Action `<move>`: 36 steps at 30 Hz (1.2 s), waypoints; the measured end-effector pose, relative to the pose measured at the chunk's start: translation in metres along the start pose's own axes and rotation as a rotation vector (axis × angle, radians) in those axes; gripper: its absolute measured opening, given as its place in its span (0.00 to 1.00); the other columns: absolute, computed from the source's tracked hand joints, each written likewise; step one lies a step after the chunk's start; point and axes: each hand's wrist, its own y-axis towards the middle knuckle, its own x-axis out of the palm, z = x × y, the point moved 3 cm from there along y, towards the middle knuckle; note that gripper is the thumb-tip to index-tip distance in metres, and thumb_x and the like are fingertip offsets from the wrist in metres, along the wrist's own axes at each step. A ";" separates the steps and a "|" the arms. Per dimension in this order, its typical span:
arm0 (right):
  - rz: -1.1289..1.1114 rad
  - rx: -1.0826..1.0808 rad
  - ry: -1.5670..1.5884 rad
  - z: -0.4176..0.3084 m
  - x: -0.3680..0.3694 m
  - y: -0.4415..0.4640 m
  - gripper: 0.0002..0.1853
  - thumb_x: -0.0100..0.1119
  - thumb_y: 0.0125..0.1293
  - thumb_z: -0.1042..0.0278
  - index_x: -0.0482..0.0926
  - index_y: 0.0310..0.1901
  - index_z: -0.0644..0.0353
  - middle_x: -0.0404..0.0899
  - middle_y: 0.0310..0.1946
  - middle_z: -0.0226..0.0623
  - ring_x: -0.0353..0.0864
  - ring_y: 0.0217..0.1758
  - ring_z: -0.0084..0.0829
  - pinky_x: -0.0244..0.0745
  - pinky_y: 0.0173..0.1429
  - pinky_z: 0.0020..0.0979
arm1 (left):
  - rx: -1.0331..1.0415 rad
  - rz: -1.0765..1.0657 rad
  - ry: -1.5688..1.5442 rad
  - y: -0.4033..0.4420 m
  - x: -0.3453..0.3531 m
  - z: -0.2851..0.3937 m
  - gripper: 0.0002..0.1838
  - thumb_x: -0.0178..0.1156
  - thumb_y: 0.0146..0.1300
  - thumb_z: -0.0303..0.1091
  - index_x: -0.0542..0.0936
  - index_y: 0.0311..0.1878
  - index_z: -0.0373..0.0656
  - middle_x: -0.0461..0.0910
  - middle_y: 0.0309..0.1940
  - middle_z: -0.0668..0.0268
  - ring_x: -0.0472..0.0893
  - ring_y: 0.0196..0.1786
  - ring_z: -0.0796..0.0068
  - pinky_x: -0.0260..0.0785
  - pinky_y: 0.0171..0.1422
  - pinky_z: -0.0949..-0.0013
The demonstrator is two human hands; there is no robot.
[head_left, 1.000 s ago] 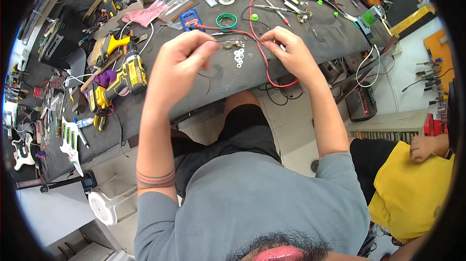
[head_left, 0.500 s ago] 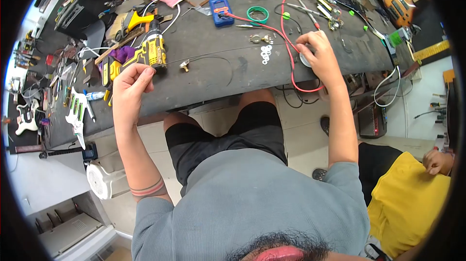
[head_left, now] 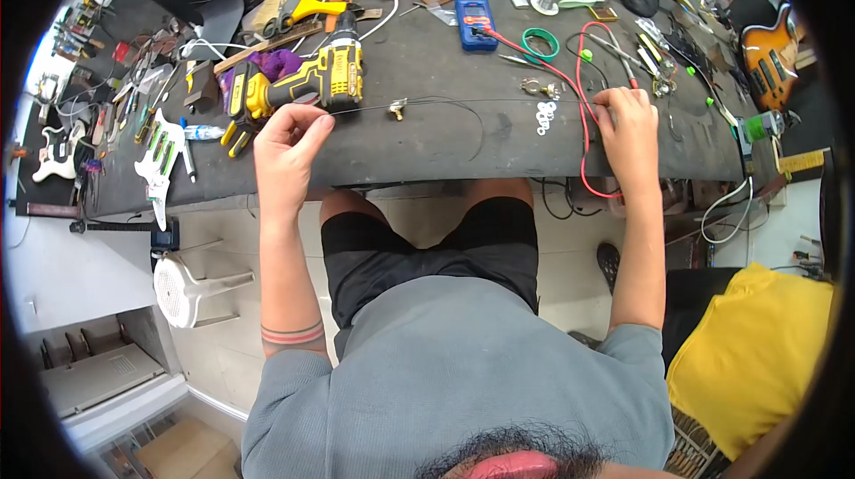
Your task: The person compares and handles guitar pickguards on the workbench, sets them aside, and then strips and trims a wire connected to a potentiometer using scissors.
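Observation:
A thin dark wire [head_left: 499, 101] runs nearly straight between my two hands above the bench. My left hand [head_left: 289, 154] pinches its left end between thumb and fingers, just in front of a yellow-and-black cordless drill [head_left: 338, 74]. My right hand [head_left: 631, 136] is closed at the other end, beside the red test lead [head_left: 583, 145]; its fingertips are partly hidden. Below the wire lie a small brass-coloured metal part [head_left: 397, 109], a loose curved dark wire [head_left: 482, 127] and a cluster of white rings [head_left: 545, 118]. Another metal component [head_left: 539, 87] sits behind the wire.
A blue multimeter [head_left: 476, 23] and a green tape roll [head_left: 541, 44] lie farther back on the dark bench [head_left: 419, 154]. A sunburst guitar [head_left: 770, 60] stands at right, a white pickguard [head_left: 160, 158] at left. A person in a yellow shirt [head_left: 753, 354] is at lower right.
The view has shifted, so the bench things appear farther right. Both hands still hold the stretched wire. The other person's hand has left the view.

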 end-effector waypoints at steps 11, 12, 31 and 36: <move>0.087 0.115 0.139 -0.003 0.011 -0.019 0.06 0.73 0.73 0.71 0.87 0.48 0.54 0.89 0.50 0.32 0.81 0.65 0.45 0.71 0.70 0.47 | 0.033 -0.058 -0.043 -0.009 -0.014 -0.016 0.02 0.71 0.79 0.22 0.88 0.49 0.35 0.83 0.41 0.75 0.78 0.44 0.87 0.70 0.51 0.77; 0.100 0.107 0.156 -0.002 0.012 -0.020 0.06 0.73 0.73 0.71 0.87 0.48 0.54 0.89 0.50 0.32 0.81 0.65 0.45 0.70 0.70 0.47 | 0.060 -0.052 -0.023 -0.010 -0.014 -0.017 0.02 0.72 0.78 0.21 0.87 0.48 0.34 0.84 0.41 0.74 0.78 0.44 0.87 0.70 0.51 0.77; 0.154 0.148 0.236 0.003 0.027 -0.024 0.05 0.74 0.70 0.75 0.86 0.44 0.59 0.88 0.49 0.37 0.82 0.62 0.46 0.74 0.73 0.46 | 0.061 -0.129 0.336 -0.019 -0.007 -0.018 0.04 0.73 0.71 0.26 0.88 0.41 0.36 0.84 0.34 0.65 0.80 0.33 0.73 0.69 0.39 0.66; 0.187 0.085 0.215 0.000 0.023 -0.021 0.06 0.74 0.67 0.75 0.87 0.43 0.57 0.90 0.48 0.38 0.84 0.61 0.47 0.75 0.71 0.48 | 0.169 -0.293 0.774 -0.005 -0.005 0.014 0.07 0.71 0.72 0.30 0.89 0.48 0.38 0.91 0.43 0.52 0.91 0.49 0.45 0.83 0.54 0.50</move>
